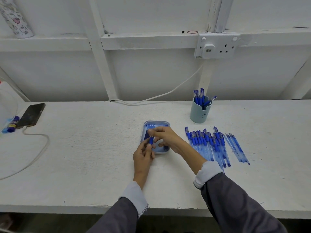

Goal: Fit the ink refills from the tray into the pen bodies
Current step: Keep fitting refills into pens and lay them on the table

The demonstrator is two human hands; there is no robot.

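Observation:
A pale blue tray point(157, 123) lies at the middle of the white bench. Above it, my left hand point(143, 157) grips a pen body point(151, 140) by its dark blue grip section, tip pointing away from me. My right hand point(165, 136) pinches the pen's tip end between thumb and fingers. The tray's contents are mostly hidden behind both hands. To the right lies a heap of blue pens point(207, 145) and, beside it, a few thin transparent blue parts point(236, 147).
A light blue cup point(198, 113) holding several pens stands behind the heap. A phone point(31, 115) on a white charging cable point(36, 153) lies far left beside a glue stick point(13, 122). A wall socket point(217, 46) feeds a cable along the bench's back.

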